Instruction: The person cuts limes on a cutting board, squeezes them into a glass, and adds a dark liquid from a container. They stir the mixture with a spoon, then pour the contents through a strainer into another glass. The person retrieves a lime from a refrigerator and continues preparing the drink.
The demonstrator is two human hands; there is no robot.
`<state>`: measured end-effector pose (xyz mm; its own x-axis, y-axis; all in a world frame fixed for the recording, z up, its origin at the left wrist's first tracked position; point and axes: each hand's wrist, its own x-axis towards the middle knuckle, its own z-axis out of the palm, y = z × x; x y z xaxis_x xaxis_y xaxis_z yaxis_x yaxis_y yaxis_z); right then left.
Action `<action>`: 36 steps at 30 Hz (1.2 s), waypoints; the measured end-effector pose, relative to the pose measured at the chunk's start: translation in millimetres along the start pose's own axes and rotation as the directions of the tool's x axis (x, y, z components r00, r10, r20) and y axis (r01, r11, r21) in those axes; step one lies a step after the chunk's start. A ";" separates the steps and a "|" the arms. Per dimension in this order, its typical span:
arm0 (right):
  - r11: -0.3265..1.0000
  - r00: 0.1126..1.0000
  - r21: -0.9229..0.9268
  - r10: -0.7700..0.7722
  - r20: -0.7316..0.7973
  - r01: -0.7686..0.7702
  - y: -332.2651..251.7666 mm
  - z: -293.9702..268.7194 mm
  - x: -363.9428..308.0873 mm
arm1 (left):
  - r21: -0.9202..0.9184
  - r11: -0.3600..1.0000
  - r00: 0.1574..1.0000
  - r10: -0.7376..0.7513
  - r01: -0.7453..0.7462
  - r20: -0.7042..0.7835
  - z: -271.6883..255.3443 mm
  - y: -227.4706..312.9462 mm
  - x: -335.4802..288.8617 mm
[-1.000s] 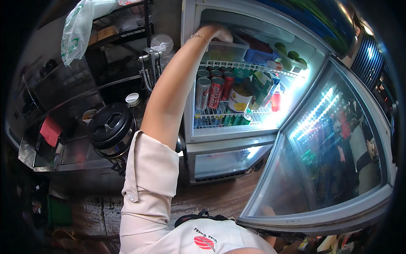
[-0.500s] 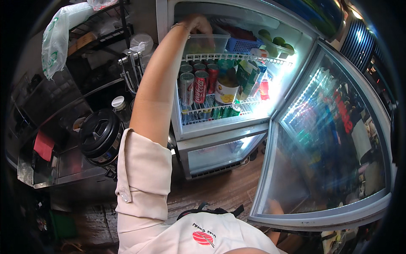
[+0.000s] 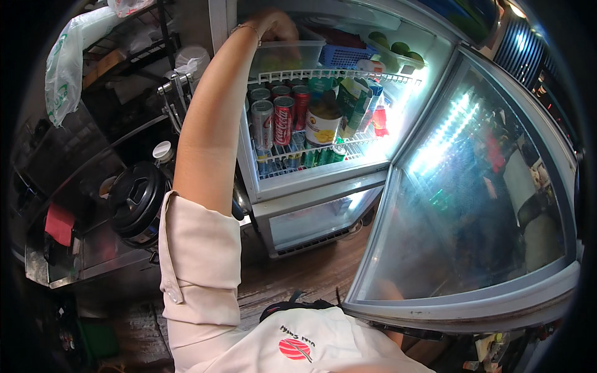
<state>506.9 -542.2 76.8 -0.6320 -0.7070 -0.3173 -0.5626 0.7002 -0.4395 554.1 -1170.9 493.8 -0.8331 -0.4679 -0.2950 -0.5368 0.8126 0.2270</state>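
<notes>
My left hand (image 3: 280,26) reaches into a translucent plastic tub (image 3: 301,51) on the fridge's upper shelf. Its fingers curl downward inside the tub; the fingertips and anything they grip are hidden. Something greenish shows dimly through the tub's wall. A blue basket (image 3: 344,57) with dark red contents sits beside it, then a clear container of green limes (image 3: 400,48). To the right, the glass fridge door (image 3: 472,205) stands wide open. My right forearm (image 3: 394,336) shows below the door's lower edge, with a blurred skin-coloured patch behind the glass; the right hand's fingers cannot be made out.
Below the wire shelf (image 3: 336,76) stand several drink cans (image 3: 283,119), a large labelled tin (image 3: 323,127) and green cartons (image 3: 353,102). A black-lidded round pot (image 3: 134,196) and a white-capped jar (image 3: 163,151) are on the left counter. A plastic bag (image 3: 64,81) hangs at upper left.
The fridge, tub and door have shifted slightly left and up in the picture as the view moved. My left hand stays in the tub.
</notes>
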 end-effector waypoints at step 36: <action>0.988 0.998 0.149 -0.055 0.021 0.052 -15.2 -19.2 -20.9 | 0.030 0.974 0.971 0.228 -0.226 -0.069 -12.5 -12.9 -9.3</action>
<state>518.5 -536.2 106.3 -0.5888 -0.7466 -0.3098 -0.5090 0.6402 -0.5754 567.1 -1181.3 505.2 -0.9407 -0.2930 -0.1710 -0.3299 0.9075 0.2599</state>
